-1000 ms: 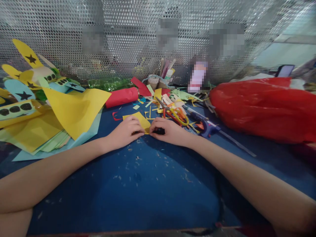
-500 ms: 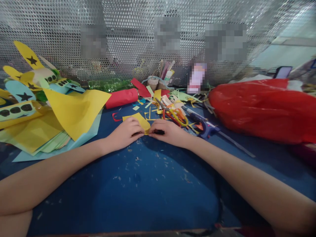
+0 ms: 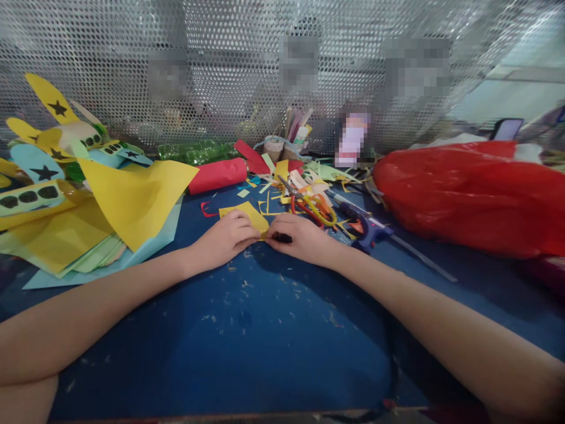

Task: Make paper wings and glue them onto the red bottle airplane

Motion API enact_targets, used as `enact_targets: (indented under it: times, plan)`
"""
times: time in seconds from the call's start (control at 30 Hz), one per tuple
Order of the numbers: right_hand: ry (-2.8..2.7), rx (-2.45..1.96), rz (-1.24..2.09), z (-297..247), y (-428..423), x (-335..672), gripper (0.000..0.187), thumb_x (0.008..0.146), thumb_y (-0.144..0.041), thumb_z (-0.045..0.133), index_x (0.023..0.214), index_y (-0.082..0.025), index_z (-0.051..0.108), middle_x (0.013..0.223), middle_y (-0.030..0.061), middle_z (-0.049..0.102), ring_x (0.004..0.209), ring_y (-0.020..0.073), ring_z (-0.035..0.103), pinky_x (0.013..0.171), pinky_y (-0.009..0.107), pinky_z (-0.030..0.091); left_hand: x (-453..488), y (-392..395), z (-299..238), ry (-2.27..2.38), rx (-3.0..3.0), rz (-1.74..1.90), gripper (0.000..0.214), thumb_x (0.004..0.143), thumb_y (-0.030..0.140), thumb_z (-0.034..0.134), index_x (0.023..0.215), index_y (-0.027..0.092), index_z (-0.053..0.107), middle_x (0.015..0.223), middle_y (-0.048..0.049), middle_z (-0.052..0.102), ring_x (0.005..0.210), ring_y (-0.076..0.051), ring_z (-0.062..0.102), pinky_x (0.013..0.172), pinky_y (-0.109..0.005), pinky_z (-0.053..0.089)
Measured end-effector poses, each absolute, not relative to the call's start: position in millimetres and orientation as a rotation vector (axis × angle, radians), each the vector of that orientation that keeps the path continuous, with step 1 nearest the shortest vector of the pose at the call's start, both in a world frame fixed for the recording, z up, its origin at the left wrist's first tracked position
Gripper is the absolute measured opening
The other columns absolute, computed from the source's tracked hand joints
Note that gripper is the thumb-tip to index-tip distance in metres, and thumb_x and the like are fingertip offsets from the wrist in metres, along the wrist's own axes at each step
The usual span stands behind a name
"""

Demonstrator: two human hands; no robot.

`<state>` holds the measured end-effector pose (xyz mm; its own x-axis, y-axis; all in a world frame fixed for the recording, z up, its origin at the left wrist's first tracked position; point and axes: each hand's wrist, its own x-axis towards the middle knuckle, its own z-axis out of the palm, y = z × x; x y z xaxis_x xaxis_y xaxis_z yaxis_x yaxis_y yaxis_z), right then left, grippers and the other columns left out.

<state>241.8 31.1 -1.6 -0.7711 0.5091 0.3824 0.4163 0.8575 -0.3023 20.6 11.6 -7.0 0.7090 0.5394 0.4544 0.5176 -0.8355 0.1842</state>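
A small piece of yellow paper (image 3: 252, 215) lies on the blue table in front of me, its near edge pinched between both hands. My left hand (image 3: 226, 237) is closed on the left part of that edge, its fingers covering some of the paper. At the right corner, my right hand (image 3: 302, 237) grips the edge between thumb and curled fingers. A dark patch shows inside the right hand's curl; whether it is an object or shadow I cannot make out. The fingertips of the two hands nearly meet.
Scissors (image 3: 325, 213) and a blue glue gun (image 3: 369, 232) lie beyond my right hand among paper scraps. A red-wrapped roll (image 3: 220, 175) lies behind the left. Coloured paper sheets (image 3: 139, 203) and paper-covered bottle planes (image 3: 37, 194) fill the left; a red plastic bag (image 3: 468, 197) the right.
The fingertips of my left hand have shifted slightly right, closer to my right hand. The dark patch in my right hand shows more plainly. The yellow paper stays in place.
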Motion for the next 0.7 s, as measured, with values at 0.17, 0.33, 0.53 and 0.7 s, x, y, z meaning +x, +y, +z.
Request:
enact_targets:
  times: [0.17, 0.33, 0.53, 0.7]
  plan:
    - [-2.521, -0.711, 0.316, -3.5, 31.6, 240.3, 0.011, 0.087, -0.020, 0.055, 0.077, -0.018, 0.060, 0.075, 0.0032, 0.060, 0.073, 0.0153, 0.055, 0.070, 0.028, 0.046, 20.1, 12.5, -7.4, 0.885, 2.883, 0.765, 0.022, 0.095, 0.025, 0.048, 0.094, 0.016, 0.068, 0.087, -0.0068, 0.066, 0.092, -0.019, 0.054, 0.087, -0.035, 0.043]
    - [-2.473, -0.855, 0.407, -1.0, 30.8, 238.8, 0.009, 0.083, -0.021, 0.059, 0.075, -0.018, 0.060, 0.073, 0.0013, 0.056, 0.067, 0.0129, 0.053, 0.065, 0.026, 0.044, 19.2, 12.6, -7.3, 0.879, 2.885, 0.749, 0.021, 0.094, 0.025, 0.049, 0.092, 0.015, 0.068, 0.088, -0.0069, 0.065, 0.091, -0.019, 0.055, 0.088, -0.035, 0.043]
    - [-2.448, -0.912, 0.676, 4.0, 36.5, 244.6, 0.005, 0.081, -0.023, 0.063, 0.082, -0.019, 0.063, 0.078, 0.0015, 0.060, 0.068, 0.0123, 0.055, 0.066, 0.027, 0.047, 20.7, 12.7, -7.1, 0.883, 2.840, 0.757, 0.022, 0.095, 0.024, 0.048, 0.091, 0.016, 0.068, 0.087, -0.0066, 0.065, 0.087, -0.018, 0.057, 0.084, -0.034, 0.046]
    - [-2.479, -0.800, 0.785, 5.2, 43.0, 251.2, 0.007, 0.083, -0.025, 0.062, 0.083, -0.020, 0.066, 0.084, 0.0027, 0.062, 0.075, 0.0136, 0.058, 0.074, 0.030, 0.049, 20.6, 12.9, -6.9, 0.878, 2.823, 0.762, 0.022, 0.095, 0.025, 0.047, 0.090, 0.017, 0.067, 0.086, -0.0057, 0.065, 0.086, -0.018, 0.057, 0.081, -0.034, 0.046]
